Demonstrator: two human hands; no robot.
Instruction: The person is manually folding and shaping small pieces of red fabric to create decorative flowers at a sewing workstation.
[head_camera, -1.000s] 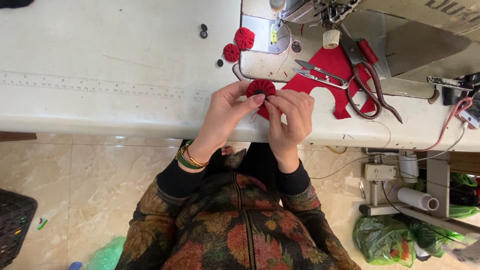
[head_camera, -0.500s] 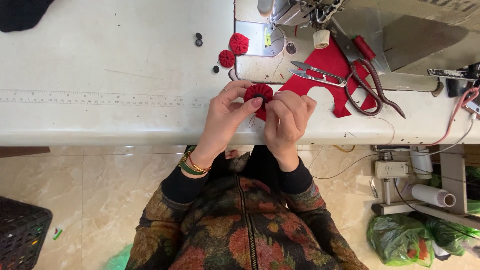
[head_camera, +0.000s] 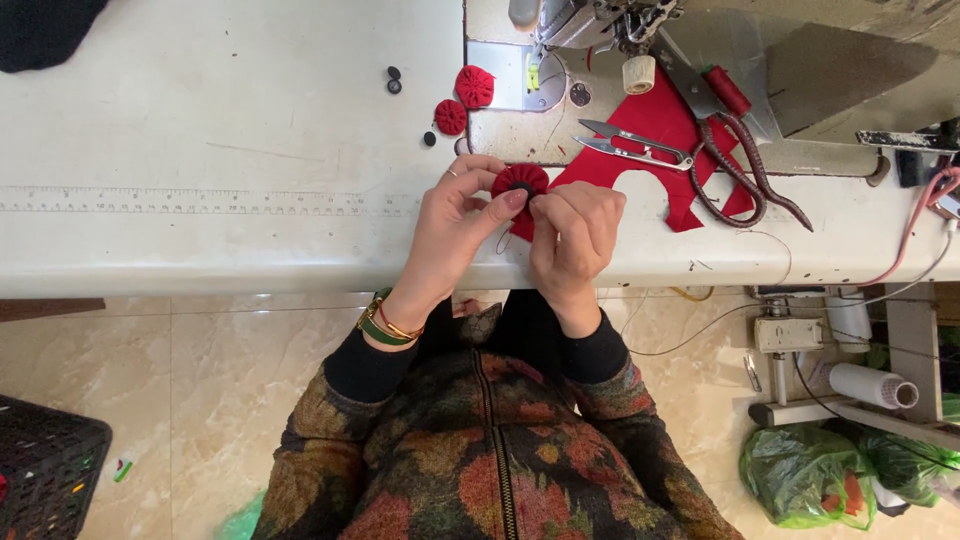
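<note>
A small gathered red fabric rosette (head_camera: 520, 181) is pinched between both my hands at the near edge of the white sewing table (head_camera: 200, 150). My left hand (head_camera: 455, 215) holds its left side with thumb and fingers. My right hand (head_camera: 575, 232) grips its right side, fingers curled. A thin thread hangs below the rosette. Two finished red rosettes (head_camera: 474, 86) (head_camera: 451, 117) lie further back, near several dark buttons (head_camera: 393, 79).
A red cloth piece (head_camera: 665, 135) lies to the right under thread snips (head_camera: 630, 145) and large scissors (head_camera: 745, 165). The sewing machine head (head_camera: 600, 15) stands behind. A black crate (head_camera: 45, 470) and green bags (head_camera: 810, 470) sit on the tiled floor.
Both hands have stayed on the rosette, shifting their fingers slightly around it. The view has drifted a little.
</note>
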